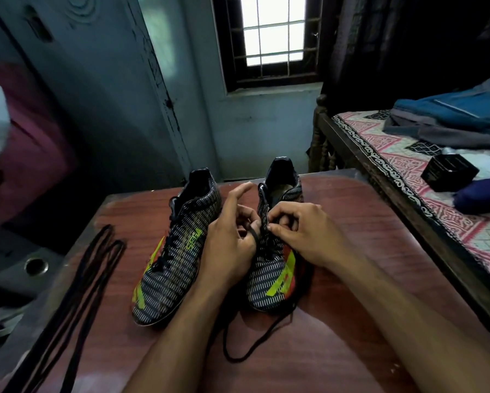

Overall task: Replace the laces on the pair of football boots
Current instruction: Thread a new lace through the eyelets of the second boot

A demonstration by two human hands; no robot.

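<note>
Two black football boots with white dashes and yellow-green stripes stand side by side on a reddish wooden table (351,321), toes towards me. The left boot (173,251) is laced in black. Both my hands work over the lacing of the right boot (272,273). My left hand (232,245) pinches a black lace (253,233) beside the eyelets, its index finger sticking out. My right hand (303,234) pinches the boot's upper at the eyelets. A loose end of that lace (255,344) trails from the toe across the table towards me.
A bundle of spare black laces (88,276) lies along the table's left edge. A bed (425,177) with a patterned sheet, clothes and a small black box (449,171) stands close on the right. A wall with a barred window (272,32) is behind the table.
</note>
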